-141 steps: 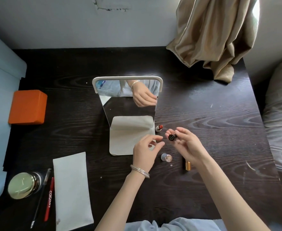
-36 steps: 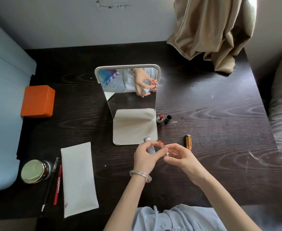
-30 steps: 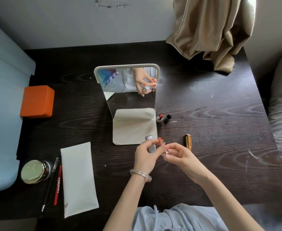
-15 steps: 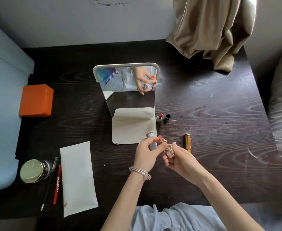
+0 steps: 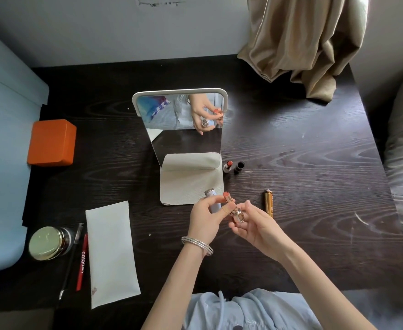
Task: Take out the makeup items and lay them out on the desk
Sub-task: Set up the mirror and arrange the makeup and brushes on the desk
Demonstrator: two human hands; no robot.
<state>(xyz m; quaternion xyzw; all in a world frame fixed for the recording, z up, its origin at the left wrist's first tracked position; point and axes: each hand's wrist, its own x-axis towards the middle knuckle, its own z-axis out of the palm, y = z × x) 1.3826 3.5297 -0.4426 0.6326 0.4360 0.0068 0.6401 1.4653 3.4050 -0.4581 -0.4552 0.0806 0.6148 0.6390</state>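
Over the dark desk (image 5: 302,167), my right hand (image 5: 253,225) holds the clear base of an open lipstick (image 5: 233,208) with a coral tip. My left hand (image 5: 205,215) grips its pale blue cap (image 5: 211,198) and touches the lipstick with the thumb. An uncapped lipstick (image 5: 228,166) and its black cap (image 5: 239,166) stand beside the mirror's base. A gold lipstick tube (image 5: 269,203) lies to the right of my hands. At the left lie a white pouch (image 5: 111,253), a gold-lidded jar (image 5: 47,242), a red pencil (image 5: 82,264) and a thin dark brush (image 5: 69,260).
A folding mirror (image 5: 181,120) stands mid-desk on its white base (image 5: 191,182) and reflects my hands. An orange box (image 5: 51,142) sits at the left edge. A beige curtain (image 5: 302,41) hangs onto the far right corner. Bedding borders the right side.
The black cap went down beside the uncapped lipstick near the mirror. Both hands picked up another lipstick, pulled its cap off, and the coral tip has risen into plain view.
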